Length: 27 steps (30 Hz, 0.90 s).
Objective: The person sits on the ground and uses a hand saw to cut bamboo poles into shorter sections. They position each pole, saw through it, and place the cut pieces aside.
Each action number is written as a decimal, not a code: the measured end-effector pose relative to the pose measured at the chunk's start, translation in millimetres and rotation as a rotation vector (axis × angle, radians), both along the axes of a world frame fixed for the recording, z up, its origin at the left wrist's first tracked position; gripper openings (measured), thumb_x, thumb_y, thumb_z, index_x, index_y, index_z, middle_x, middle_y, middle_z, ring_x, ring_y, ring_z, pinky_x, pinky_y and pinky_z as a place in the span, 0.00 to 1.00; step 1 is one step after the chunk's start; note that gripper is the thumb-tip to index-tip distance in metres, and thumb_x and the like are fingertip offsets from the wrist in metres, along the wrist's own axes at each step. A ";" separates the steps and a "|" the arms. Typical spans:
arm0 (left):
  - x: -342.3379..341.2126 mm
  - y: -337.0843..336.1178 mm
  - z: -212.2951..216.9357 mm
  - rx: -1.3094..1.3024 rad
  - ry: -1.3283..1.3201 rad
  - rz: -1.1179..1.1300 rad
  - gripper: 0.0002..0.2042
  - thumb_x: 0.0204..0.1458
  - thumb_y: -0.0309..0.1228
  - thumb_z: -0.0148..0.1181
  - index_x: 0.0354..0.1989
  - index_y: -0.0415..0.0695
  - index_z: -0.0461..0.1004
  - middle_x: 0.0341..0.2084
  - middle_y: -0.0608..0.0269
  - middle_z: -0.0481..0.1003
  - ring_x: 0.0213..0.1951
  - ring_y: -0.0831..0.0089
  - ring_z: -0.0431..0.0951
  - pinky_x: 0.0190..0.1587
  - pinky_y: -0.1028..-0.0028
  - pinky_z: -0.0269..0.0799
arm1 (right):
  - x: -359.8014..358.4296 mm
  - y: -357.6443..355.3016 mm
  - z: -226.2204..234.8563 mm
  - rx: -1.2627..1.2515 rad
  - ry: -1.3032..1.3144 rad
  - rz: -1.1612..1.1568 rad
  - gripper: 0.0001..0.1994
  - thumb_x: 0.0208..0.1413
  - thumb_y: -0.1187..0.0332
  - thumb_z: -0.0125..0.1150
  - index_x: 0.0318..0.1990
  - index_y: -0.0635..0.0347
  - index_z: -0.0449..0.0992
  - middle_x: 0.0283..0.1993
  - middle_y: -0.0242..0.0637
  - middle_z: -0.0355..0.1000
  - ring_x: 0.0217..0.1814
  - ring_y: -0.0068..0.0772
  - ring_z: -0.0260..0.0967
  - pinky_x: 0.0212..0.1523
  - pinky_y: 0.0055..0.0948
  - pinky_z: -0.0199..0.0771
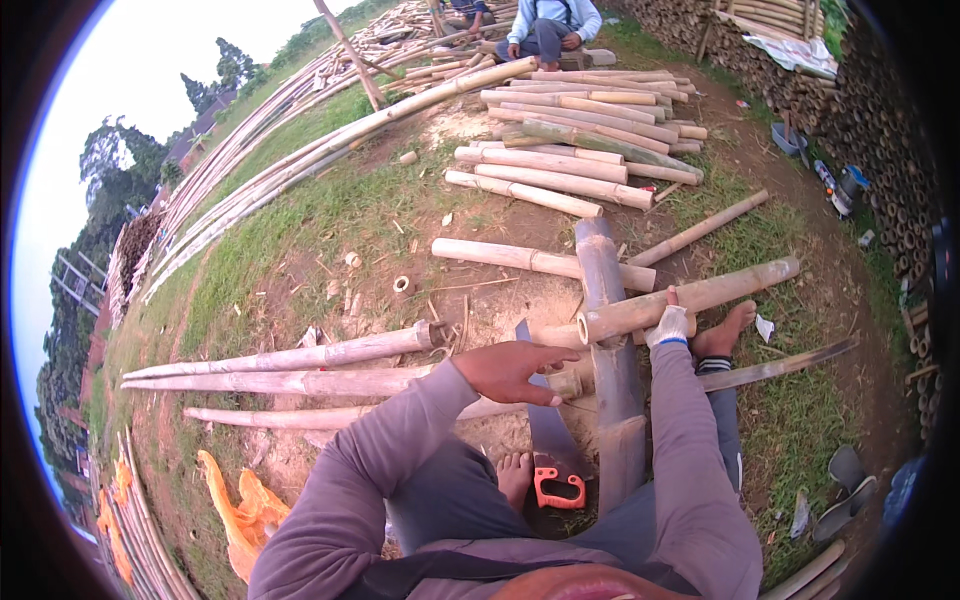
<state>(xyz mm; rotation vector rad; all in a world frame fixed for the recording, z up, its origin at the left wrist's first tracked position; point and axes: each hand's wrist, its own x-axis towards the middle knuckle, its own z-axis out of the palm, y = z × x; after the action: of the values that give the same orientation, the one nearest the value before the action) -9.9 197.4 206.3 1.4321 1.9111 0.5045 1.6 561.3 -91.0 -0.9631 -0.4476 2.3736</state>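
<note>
My right hand [670,326], in a white glove, is closed around a cut bamboo piece [735,286] that lies across a thick dark bamboo log [603,265]. One open end of the piece points left. My bare left hand [515,373] hovers left of the log with its fingers stretched apart, holding nothing. Beneath it is a hand saw [553,430] with an orange handle, its blade pointing away from me and partly covered by my hand. Long bamboo poles [290,383] come in from the left; their right ends are partly hidden by my left arm and hand.
Cut bamboo pieces [560,187] lie in rows ahead. A person [553,25] sits beyond them, with another partly visible. Stacked bamboo [880,200] lines the right side. An orange plastic sheet [240,510] lies at left, sandals [846,490] at right. My bare feet flank the log.
</note>
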 end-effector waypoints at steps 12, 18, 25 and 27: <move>4.1 -8.5 -16.2 -0.114 -0.193 0.157 0.40 0.63 0.34 0.74 0.82 0.46 0.61 0.65 0.43 0.76 0.60 0.58 0.80 0.62 0.61 0.79 | 211.6 39.6 132.6 0.273 0.227 -0.064 0.28 0.59 0.50 0.75 0.55 0.63 0.77 0.46 0.45 0.80 0.40 0.41 0.80 0.47 0.42 0.84; -28.9 -24.7 -42.8 -0.197 -0.161 0.173 0.39 0.64 0.35 0.72 0.82 0.43 0.60 0.64 0.41 0.76 0.60 0.61 0.79 0.62 0.63 0.76 | 455.9 -7.3 200.9 0.343 -0.236 -0.111 0.34 0.58 0.44 0.76 0.59 0.67 0.80 0.44 0.44 0.83 0.40 0.37 0.82 0.46 0.37 0.83; -29.8 -37.2 -38.9 -0.233 -0.094 0.239 0.39 0.63 0.37 0.72 0.81 0.43 0.61 0.62 0.42 0.79 0.59 0.63 0.80 0.61 0.64 0.75 | 703.7 -113.2 142.0 0.804 -1.601 -0.112 0.43 0.50 0.45 0.84 0.56 0.82 0.77 0.48 0.68 0.83 0.57 0.59 0.84 0.57 0.48 0.81; -29.1 -37.2 -36.4 -0.246 -0.064 0.225 0.39 0.63 0.38 0.72 0.81 0.43 0.62 0.61 0.42 0.80 0.58 0.62 0.80 0.61 0.64 0.75 | 740.8 -163.3 152.4 0.602 -1.741 -0.056 0.40 0.52 0.48 0.82 0.59 0.77 0.77 0.51 0.69 0.82 0.59 0.63 0.82 0.58 0.51 0.81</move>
<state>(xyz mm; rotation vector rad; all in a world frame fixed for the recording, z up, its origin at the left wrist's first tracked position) -39.0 160.2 169.9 1.0403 2.0147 0.3964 742.4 398.0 61.4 -2.3320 -1.4982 0.6134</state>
